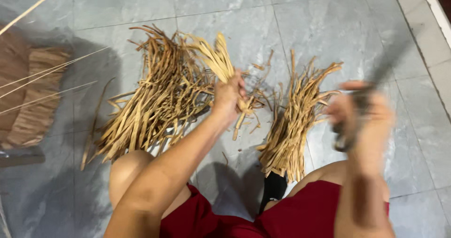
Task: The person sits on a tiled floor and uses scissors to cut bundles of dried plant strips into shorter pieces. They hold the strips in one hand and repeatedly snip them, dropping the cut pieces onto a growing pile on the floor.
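Observation:
My left hand is closed around a small bunch of dry tan leaf strips that fan up and left from my fist. My right hand, blurred by motion, grips a dark handled tool whose dark blade streaks up to the right. A large pile of tan strips lies on the floor left of my left hand. A smaller pile of strips lies between my two hands. My knees in red shorts show at the bottom.
Grey tiled floor all around. A brown woven bundle with thin pale sticks across it sits at the left edge. A black object lies between my knees. A white strip runs along the top right.

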